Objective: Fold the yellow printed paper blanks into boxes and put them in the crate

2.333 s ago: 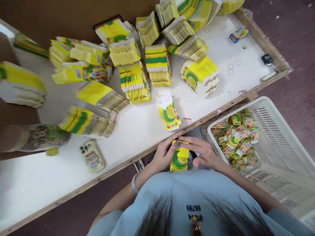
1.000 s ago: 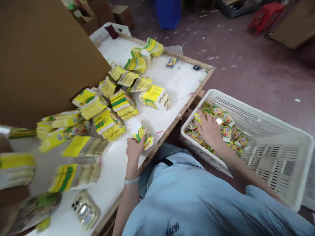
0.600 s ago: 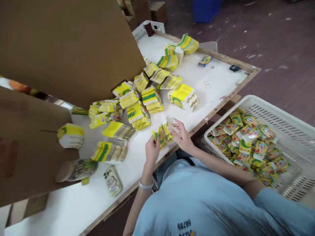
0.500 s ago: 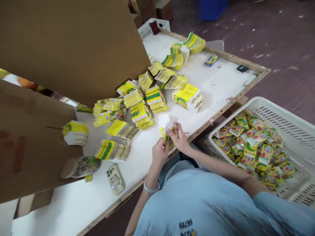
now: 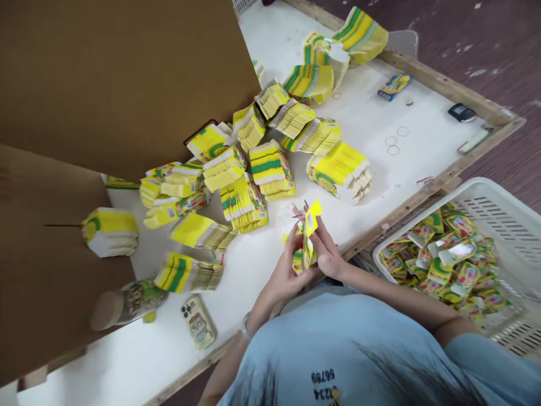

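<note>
Near the table's front edge, my left hand (image 5: 284, 272) is closed around small yellow-and-green cartons, with one carton (image 5: 311, 221) standing up between the two hands. My right hand (image 5: 327, 252) has its thumb and fingers on the far side of that same carton, pressing against it. Part of the carton is covered by my fingers. Just beyond the hands lie bundles of flat yellow cartons, the closest being a green-striped bundle (image 5: 244, 204) and a green-banded bundle (image 5: 271, 169). A further bundle (image 5: 339, 171) rests to the right with its white flaps toward me.
A white plastic basket (image 5: 513, 211) holding many small yellow cartons stands at the right. Brown cardboard (image 5: 127, 73) rises at the left. A phone (image 5: 198, 322), a jar (image 5: 131, 303), a blue box (image 5: 394, 86) and rubber bands (image 5: 393, 150) lie on the white table (image 5: 249, 276).
The view has shifted closer to the table. The carton between my hands now stands more upright with its yellow flap up, and my right hand has moved alongside it.
</note>
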### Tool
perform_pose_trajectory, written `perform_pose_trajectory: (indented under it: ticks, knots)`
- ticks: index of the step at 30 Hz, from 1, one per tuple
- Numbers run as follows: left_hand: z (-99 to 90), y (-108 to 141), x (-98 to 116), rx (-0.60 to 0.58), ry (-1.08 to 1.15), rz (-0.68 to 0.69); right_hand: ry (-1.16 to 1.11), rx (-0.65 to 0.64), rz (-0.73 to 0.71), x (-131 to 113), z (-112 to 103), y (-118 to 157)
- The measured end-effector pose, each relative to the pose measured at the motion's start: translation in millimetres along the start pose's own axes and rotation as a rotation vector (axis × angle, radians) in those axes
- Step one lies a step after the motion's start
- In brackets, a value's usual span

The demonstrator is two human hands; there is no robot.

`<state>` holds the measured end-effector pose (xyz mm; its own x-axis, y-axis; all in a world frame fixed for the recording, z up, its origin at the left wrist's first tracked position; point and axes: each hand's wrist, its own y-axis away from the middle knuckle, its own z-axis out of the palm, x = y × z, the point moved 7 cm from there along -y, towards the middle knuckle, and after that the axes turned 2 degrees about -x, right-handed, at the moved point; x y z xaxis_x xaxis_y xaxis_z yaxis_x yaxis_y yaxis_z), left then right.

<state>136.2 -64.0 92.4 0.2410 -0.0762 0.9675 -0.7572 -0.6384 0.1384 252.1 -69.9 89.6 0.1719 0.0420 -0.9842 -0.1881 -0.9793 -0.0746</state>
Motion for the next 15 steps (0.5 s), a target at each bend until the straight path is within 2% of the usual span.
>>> perform_pose_trajectory:
  ticks: [4,7,11,15]
  knots:
    - [-8.5,-8,2,-0.033,-0.043,-0.048,-0.253,-0.001,0.114,11,-11,-15]
    - [-8.2,-13,-1,-0.041,0.011,-0.093,-0.373,0.052,0.214,19,-12,-17]
    - [-2.3,-19,-3,-0.046,0.075,-0.092,-0.367,0.161,0.316,28,-14,-10]
    - [-0.7,-20,1,0.039,0.136,-0.061,-0.287,0.159,0.343,31,-10,-3]
